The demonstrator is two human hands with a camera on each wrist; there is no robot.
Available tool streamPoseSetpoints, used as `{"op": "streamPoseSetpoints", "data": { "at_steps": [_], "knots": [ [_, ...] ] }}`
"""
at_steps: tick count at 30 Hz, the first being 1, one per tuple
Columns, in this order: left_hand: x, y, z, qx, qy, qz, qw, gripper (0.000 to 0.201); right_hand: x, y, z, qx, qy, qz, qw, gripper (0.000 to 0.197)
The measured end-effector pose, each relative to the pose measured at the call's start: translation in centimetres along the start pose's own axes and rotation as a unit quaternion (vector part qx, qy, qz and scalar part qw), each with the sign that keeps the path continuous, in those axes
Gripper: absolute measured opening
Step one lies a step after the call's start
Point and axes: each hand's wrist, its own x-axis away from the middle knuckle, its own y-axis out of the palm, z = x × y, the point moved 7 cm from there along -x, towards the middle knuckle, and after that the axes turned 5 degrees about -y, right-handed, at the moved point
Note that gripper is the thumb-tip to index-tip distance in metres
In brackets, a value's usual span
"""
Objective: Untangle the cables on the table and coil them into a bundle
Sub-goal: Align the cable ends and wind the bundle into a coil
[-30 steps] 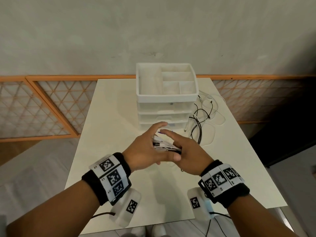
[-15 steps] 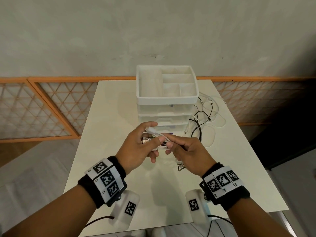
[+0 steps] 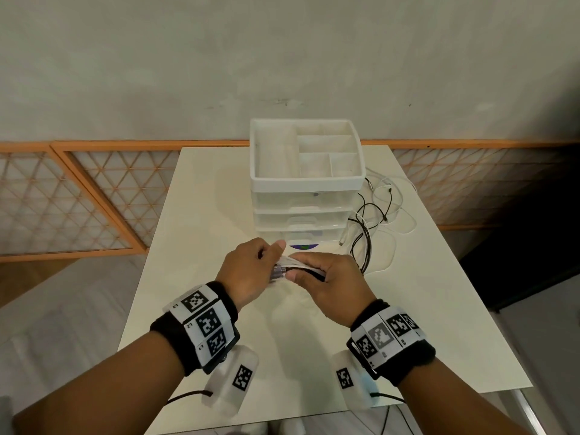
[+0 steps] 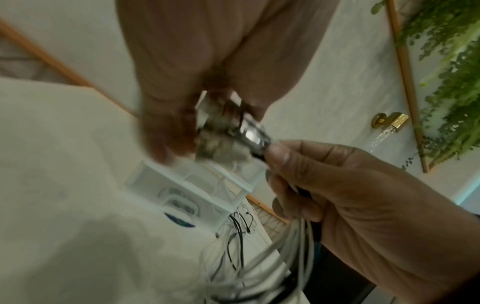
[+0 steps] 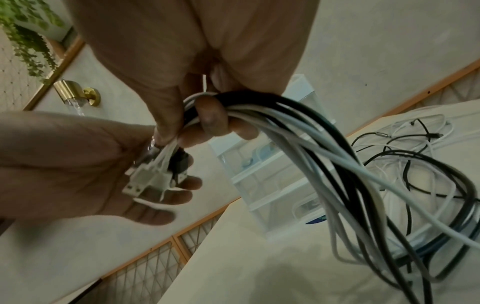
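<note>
Table point(image 3: 201, 277): white, lying before me, its far edge meeting the wall.

Drawer unit point(image 3: 306, 186): white plastic, standing at the far middle of the table; a divided tray is sitting on top, with clear drawers stacked beneath.

Loose cables point(image 3: 376, 221): black and white, lying tangled on the table just right of the drawer unit and trailing toward my right hand.

Bundle point(image 5: 298, 131): I am holding a gathered run of black and white cables above the table, near the drawer unit's front. From my grip the strands are drooping down to the right into the loose cables.

Right hand point(image 3: 329, 284): I am curling my fingers point(image 5: 213, 117) and thumb round the bundle, gripping it firmly.

Left hand point(image 3: 251, 274): I am cupping it against the bundle's left end, with fingers half curled beneath and the thumb lying over the top, touching my right hand.

Plugs point(image 5: 153, 174): white and black connector ends, lying clustered in my left palm; in the left wrist view they are showing only as a blur.
</note>
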Motion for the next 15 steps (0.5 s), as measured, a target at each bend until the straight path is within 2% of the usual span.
{"op": "streamPoseSetpoints", "data": {
  "at_steps": [1,3,5,7,8,10,13,15],
  "knots": [
    [-0.2,-0.7,0.2,-0.082,0.014,0.035,0.996,0.034,0.0,0.1,0.3,0.022,0.01,-0.014,1.0,0.014],
    [0.2,-1.8,2.5,-0.127,0.085,0.077,0.985,0.029,0.0,0.6,0.5,0.056,0.021,-0.044,0.997,0.011],
    [1.0,-0.7,4.6,-0.111,0.145,0.014,0.983,0.032,-0.3,1.1,-0.2,0.081,-0.001,-0.067,0.994,0.01],
    [2.1,1.6,5.3,-0.144,0.142,-0.078,0.976,0.048,-0.9,1.3,-1.3,0.088,-0.037,-0.077,0.992,0.006],
    [2.2,2.3,5.1,-0.168,0.134,-0.09,0.972,0.058,-1.1,1.2,-1.6,0.084,-0.045,-0.07,0.993,0.013],
    [1.9,2.5,4.2,-0.196,0.114,-0.07,0.971,0.072,-1.4,0.9,-1.7,0.064,-0.039,-0.039,0.996,0.023],
    [1.3,2.0,3.7,-0.233,0.105,-0.065,0.965,0.092,-1.2,0.0,-1.2,-0.006,-0.005,-0.013,1.0,0.009],
    [0.8,0.8,3.7,-0.242,0.095,-0.05,0.964,0.085,-1.1,-0.6,0.1,-0.033,0.043,-0.046,0.997,0.011]
  ]
}}
